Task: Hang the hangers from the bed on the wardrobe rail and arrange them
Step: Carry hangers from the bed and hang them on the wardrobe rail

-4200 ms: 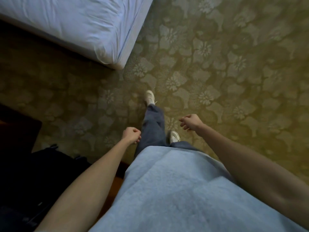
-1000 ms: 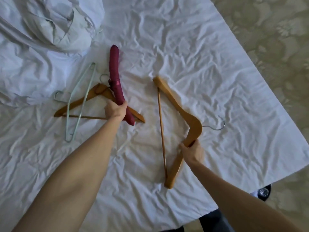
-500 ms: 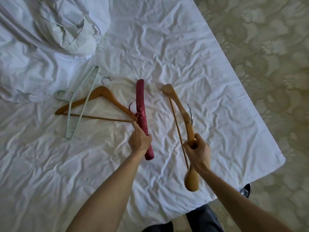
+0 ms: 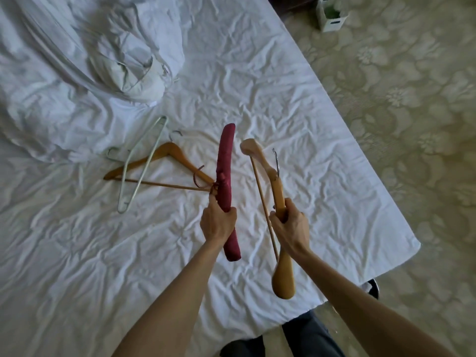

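- Above the bed (image 4: 322, 155), the person holds one hanger in each hand, both lifted off the white sheet and seen nearly edge-on.
- The left hand (image 4: 217, 221) grips the padded red hanger (image 4: 226, 173) around its lower half, with the fingers closed round the soft body. Its bow and small hook stick out to the left at the middle.
- The right hand (image 4: 289, 224) grips the wooden hanger (image 4: 277, 186) on its lower arm, fingers and thumb wrapped round the wood. Its metal hook (image 4: 276, 161) points to the right, and the thin crossbar runs down on the left side of the hand.
- I think both are held by the body and not by the hook because this is the quick way to pick them from a flat sheet; the hooks stay free for the rail.
- Both forearms reach forward from below, close to parallel, with the hands near each other but apart.
- Two more hangers lie on the sheet to the left: a second wooden hanger (image 4: 164, 161) and, crossing over it, a pale wire hanger (image 4: 140, 163).
- A bundle of white bedding (image 4: 123, 63) lies further back on the bed.
- No wardrobe rail is in view, so I judge that nothing of these four is hung yet and the carrying is the next part.
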{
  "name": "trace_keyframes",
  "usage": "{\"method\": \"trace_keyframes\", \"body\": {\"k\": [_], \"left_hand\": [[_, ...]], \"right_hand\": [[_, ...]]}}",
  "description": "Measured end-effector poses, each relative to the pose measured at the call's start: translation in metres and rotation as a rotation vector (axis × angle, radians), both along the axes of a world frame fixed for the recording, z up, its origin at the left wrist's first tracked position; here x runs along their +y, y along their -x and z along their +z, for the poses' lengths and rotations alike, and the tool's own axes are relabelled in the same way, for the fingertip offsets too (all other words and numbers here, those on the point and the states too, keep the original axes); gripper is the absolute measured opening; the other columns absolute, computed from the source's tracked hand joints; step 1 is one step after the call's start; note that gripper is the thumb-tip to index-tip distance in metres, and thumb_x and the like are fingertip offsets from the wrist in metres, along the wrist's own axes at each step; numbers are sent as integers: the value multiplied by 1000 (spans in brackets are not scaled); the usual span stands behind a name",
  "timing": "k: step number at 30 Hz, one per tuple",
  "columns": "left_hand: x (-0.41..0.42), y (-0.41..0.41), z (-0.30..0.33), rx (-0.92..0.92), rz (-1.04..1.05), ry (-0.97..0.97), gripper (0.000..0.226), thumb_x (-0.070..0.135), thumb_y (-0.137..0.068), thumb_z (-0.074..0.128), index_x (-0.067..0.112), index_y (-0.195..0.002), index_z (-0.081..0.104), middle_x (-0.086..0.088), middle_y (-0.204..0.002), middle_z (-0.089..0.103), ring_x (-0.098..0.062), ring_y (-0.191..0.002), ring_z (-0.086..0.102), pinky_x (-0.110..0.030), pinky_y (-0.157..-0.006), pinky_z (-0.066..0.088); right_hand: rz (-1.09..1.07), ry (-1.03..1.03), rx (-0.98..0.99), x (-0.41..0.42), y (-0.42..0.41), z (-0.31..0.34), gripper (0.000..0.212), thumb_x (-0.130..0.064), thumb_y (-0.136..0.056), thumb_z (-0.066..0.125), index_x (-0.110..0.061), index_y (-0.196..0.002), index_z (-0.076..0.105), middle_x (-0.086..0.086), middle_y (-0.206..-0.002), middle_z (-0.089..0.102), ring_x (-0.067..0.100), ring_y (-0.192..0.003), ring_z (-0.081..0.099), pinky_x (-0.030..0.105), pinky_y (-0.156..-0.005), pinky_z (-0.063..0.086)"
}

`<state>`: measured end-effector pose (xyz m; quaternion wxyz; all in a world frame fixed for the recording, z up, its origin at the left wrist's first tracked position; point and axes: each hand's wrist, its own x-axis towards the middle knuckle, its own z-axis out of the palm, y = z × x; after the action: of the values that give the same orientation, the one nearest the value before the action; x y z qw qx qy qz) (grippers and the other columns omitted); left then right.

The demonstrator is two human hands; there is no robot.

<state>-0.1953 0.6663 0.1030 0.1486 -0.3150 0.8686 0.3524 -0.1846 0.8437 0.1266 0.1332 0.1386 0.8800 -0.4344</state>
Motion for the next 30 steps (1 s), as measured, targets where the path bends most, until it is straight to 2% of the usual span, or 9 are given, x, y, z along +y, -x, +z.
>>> {"method": "trace_keyframes", "body": {"k": [3, 6, 8, 13, 18, 22, 24, 27, 30], "left_hand": [[-1, -23, 56, 21, 28, -84, 54, 54, -88, 60, 18, -129, 55, 2, -107, 71, -24, -99, 68, -42, -88, 54], [-1, -47, 116, 28, 64, -152, 68, 73, -92, 35, 20, -127, 60, 0, -107, 71, -25, -100, 67, -44, -90, 53], [-1, -62, 153, 63, 78, -174, 63, 66, -96, 35, 18, -128, 60, 2, -104, 69, -25, -101, 66, -41, -87, 53], [-8, -92, 219, 139, 129, -363, 39, 53, -93, 60, 15, -98, 67, 4, -83, 67, -14, -80, 68, -21, -59, 48], [-16, -117, 253, 181, 315, -481, 34, 43, -78, 80, 12, -92, 74, -8, -83, 75, -23, -72, 73, -38, -67, 59], [-27, -150, 283, 312, 530, -457, 20, 35, -80, 81, 16, -84, 74, -2, -71, 72, -10, -55, 67, -18, -47, 46], [-34, -177, 297, 353, 626, -417, 19, 34, -81, 80, 16, -84, 74, -2, -73, 73, -12, -60, 70, -19, -49, 48], [-47, -228, 315, 410, 763, -324, 22, 33, -79, 79, 14, -86, 74, -7, -78, 76, -23, -72, 74, -36, -68, 58], [-61, -291, 331, 488, 938, -243, 23, 31, -80, 79, 13, -92, 73, -7, -82, 76, -22, -73, 74, -34, -68, 58]], "right_hand": [[31, -3, 34, -6, -18, 55, 15, -13, -84, 66, -23, -85, 55, -8, -54, 51, 4, -46, 53, 17, -43, 42], [57, 15, 45, -14, -35, 111, 14, -16, -85, 66, -25, -87, 56, -4, -57, 54, 8, -47, 54, 29, -45, 50], [83, 30, 73, -19, -45, 147, 13, -17, -86, 67, -24, -88, 56, -2, -58, 55, 14, -49, 56, 37, -47, 52], [181, 94, 178, -29, -57, 220, 12, -15, -83, 65, -22, -83, 55, -2, -55, 53, 11, -44, 50, 35, -45, 45], [343, 152, 242, -45, -56, 259, 20, -17, -78, 68, -28, -74, 52, -4, -54, 54, 8, -44, 46, 27, -45, 38], [579, 221, 243, -67, -60, 273, 12, -17, -78, 69, -20, -79, 58, 6, -60, 62, 13, -45, 49, 33, -46, 42], [691, 258, 240, -85, -68, 280, 11, -18, -78, 69, -19, -80, 58, 7, -60, 61, 12, -43, 47, 34, -45, 41], [887, 279, 246, -122, -92, 292, 10, -21, -78, 69, -20, -83, 60, 7, -61, 63, 17, -45, 53, 38, -45, 44], [1104, 350, 232, -164, -137, 309, 11, -24, -78, 69, -22, -86, 62, 5, -68, 69, 23, -56, 64, 41, -52, 51]]}}
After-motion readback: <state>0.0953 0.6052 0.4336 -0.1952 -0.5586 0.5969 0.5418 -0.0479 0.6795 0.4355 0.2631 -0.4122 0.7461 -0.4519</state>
